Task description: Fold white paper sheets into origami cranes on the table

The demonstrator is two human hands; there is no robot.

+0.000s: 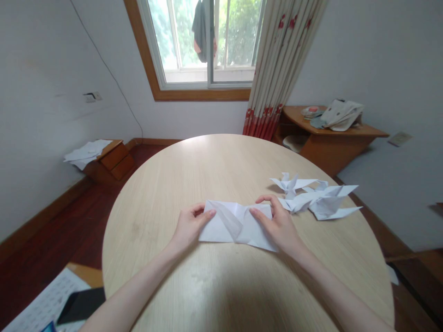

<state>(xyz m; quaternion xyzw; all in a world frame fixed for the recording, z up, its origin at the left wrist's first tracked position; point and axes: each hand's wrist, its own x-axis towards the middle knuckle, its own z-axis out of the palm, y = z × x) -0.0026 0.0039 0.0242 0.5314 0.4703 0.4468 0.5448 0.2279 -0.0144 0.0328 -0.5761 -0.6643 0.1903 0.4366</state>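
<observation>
A white sheet of paper (224,230), partly folded and creased, is held just over the middle of the round table. Its upper layer bends inward into a slanting fold near the centre. My left hand (191,226) pinches the left end, thumb on top and fingers behind. At the right end, my right hand (277,221) grips the sheet with the thumb on top, its index finger bent above the top edge. Several folded white paper cranes (320,200) lie in a cluster just beyond my right hand.
The round wooden table (155,184) fills the foreground. Beside it at lower left are a black phone (81,305) and a printed sheet (44,299). Papers lie on a small cabinet (116,159) at left. A corner desk (339,138) with a white bag (344,114) stands at right.
</observation>
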